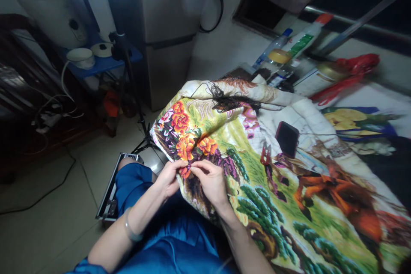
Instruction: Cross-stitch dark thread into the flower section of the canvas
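A large embroidery cloth (221, 132) with flowers, green pines and a brown horse spreads over the table and hangs toward my lap. My left hand (171, 177) grips its near left edge, thumb on top, beside the orange-red flowers. Close to it, my right hand (212, 180) is closed in a pinch just above the cloth; whatever lies between its fingertips is too small to make out. A tangle of dark thread (224, 99) rests on the cloth's far part. Red thread snips (265, 155) and a dark phone (287, 139) lie on the cloth to the right.
Bottles (302, 40), a jar and a red plastic bag (359, 66) crowd the table's back. Left of the cloth stand a black tripod (141, 124) and a silver-edged case (107, 192). A blue stool (105, 66) holds a pot, near a fridge (170, 17). Cables cross the floor.
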`<state>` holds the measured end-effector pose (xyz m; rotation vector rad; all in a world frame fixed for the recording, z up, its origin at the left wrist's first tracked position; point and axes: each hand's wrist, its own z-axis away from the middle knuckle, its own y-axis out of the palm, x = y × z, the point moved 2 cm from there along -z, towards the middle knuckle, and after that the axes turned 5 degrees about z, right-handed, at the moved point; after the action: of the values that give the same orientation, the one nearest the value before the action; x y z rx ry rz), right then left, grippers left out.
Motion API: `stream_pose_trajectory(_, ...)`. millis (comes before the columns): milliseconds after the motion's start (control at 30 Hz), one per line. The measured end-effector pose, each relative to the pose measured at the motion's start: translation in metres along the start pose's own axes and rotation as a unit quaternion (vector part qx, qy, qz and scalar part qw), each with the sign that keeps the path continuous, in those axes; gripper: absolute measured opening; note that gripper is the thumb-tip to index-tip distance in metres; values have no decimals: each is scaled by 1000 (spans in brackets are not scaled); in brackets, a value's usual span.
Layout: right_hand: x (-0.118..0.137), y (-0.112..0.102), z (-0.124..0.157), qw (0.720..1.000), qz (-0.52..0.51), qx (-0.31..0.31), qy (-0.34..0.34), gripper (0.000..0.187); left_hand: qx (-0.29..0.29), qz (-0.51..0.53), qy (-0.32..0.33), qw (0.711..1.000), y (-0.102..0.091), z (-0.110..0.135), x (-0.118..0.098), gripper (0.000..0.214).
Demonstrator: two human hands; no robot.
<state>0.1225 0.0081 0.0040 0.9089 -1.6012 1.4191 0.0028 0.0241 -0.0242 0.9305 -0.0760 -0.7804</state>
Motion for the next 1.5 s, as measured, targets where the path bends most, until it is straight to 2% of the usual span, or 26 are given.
stream_pose_trajectory(233, 2, 2, 2, 1000, 26, 9, -6, 16, -3, -8, 3, 1000, 0, 1, -1, 22)
stream_pose_trajectory(600, 0, 8, 6, 1000, 12, -16, 15, 13, -14, -25, 8, 1000, -8, -1, -3, 15)
stream_pose_trajectory(833, 6, 6, 3, 999, 31, -6, -42, 16, -21, -31, -1, 999, -5, 0, -6, 12)
stream_pose_trajectory(1033, 6, 9, 3, 992, 84, -46, -82, 16, -30, -37, 25, 999, 5, 8, -11, 16)
stream_pose_trajectory(1333, 9, 10, 3, 992, 116, -54, -17, 11, -38, -70, 33, 996, 4, 7, -17, 14)
stream_pose_trajectory(1500, 9, 6, 4, 994, 97, -36, -39, 17, -31, -58, 41, 997, 10, 9, -15, 17)
